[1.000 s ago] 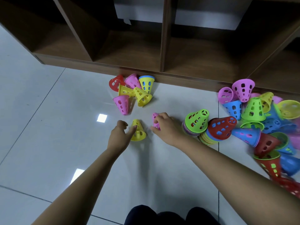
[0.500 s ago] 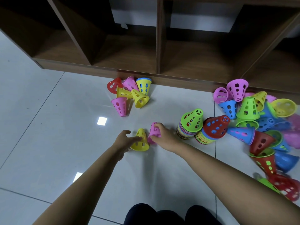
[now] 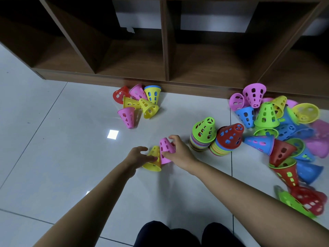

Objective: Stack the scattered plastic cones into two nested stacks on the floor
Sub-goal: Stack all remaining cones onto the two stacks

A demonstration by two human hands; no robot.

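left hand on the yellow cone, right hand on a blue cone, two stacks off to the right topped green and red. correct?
One error: the cone in the right hand is pink, not blue, as the head view shows. The rest stands: the left hand is on the yellow cone, and the two stacks to the right are topped green and red.

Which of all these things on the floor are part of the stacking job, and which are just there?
Part of the job:
- yellow perforated plastic cone at the left hand
- pink perforated plastic cone in the right hand
- green-topped nested stack
- red-topped nested stack
- small cluster of loose cones
- big heap of loose cones

Just there:
- brown wooden shelf unit
- pale tiled floor
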